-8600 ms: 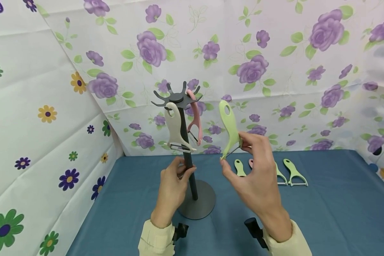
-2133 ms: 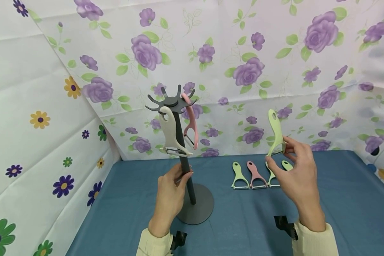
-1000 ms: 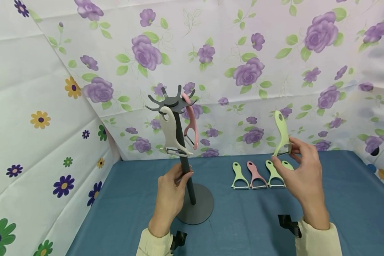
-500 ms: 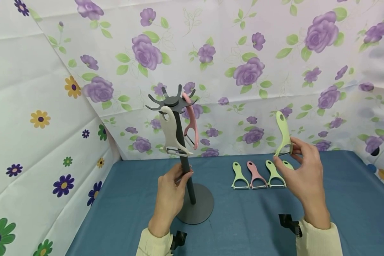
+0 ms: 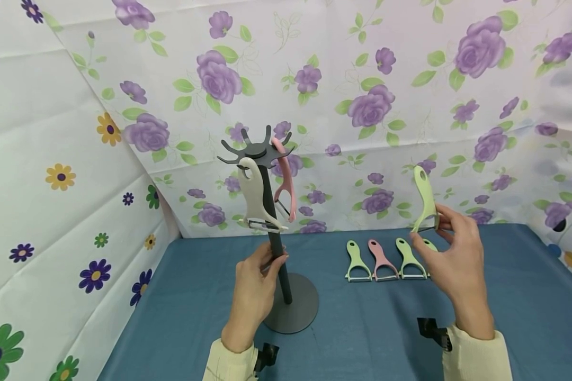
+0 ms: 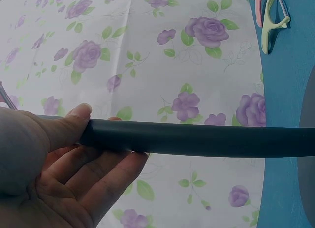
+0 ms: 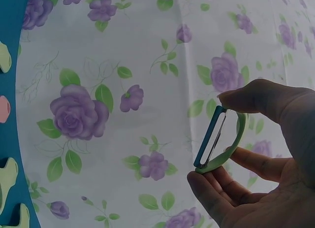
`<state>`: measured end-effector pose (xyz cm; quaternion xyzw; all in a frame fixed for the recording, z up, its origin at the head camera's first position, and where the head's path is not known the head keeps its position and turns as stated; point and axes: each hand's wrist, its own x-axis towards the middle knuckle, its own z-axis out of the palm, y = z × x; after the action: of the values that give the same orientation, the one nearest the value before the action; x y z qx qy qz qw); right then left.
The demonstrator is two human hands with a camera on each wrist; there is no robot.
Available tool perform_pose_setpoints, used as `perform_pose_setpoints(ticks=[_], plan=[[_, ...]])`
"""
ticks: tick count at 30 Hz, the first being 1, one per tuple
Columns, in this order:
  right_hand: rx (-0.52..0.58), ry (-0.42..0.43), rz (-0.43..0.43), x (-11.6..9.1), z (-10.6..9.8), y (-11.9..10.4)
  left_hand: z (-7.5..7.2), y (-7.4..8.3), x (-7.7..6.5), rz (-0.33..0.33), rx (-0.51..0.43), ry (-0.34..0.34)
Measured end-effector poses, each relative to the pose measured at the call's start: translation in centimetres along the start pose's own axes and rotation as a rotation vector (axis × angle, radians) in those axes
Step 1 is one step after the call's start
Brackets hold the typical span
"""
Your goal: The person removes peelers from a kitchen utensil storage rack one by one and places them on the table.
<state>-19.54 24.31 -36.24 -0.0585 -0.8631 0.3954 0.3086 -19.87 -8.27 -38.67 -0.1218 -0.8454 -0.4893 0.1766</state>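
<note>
My left hand (image 5: 253,296) grips the dark post (image 6: 206,138) of a stand, thumb on one side and fingers on the other. Around the top of this stand (image 5: 256,152) several hooks spread outward. From them hang a grey-white peeler (image 5: 254,193) at the front and a pink peeler (image 5: 286,180) behind on the right. My right hand (image 5: 455,259) pinches a light green peeler (image 5: 425,193) by its blade end, handle pointing up, well to the right of the stand. In the right wrist view, thumb and fingertips hold the two ends of its blade (image 7: 210,137).
On the blue tablecloth (image 5: 357,328) a row of peelers lies near the back: a green peeler (image 5: 356,259), a pink peeler (image 5: 381,259), another green peeler (image 5: 408,258) and one partly hidden by my right hand. The stand's round base (image 5: 297,312) rests on the cloth. Floral sheets (image 5: 338,174) rise behind.
Since the oldest frame, my right hand has carried the green peeler away from the stand to the right, lately drifting only slightly. The left hand keeps its grip on the post.
</note>
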Motion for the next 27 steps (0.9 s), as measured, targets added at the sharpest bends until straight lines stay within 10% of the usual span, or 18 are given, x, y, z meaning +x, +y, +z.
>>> perform_pose_setpoints(ticks=[27], plan=[[-0.026,-0.014,0.041,0.5,-0.2,1.2,0.0,0.3,0.0,-0.033,-0.014,-0.007]])
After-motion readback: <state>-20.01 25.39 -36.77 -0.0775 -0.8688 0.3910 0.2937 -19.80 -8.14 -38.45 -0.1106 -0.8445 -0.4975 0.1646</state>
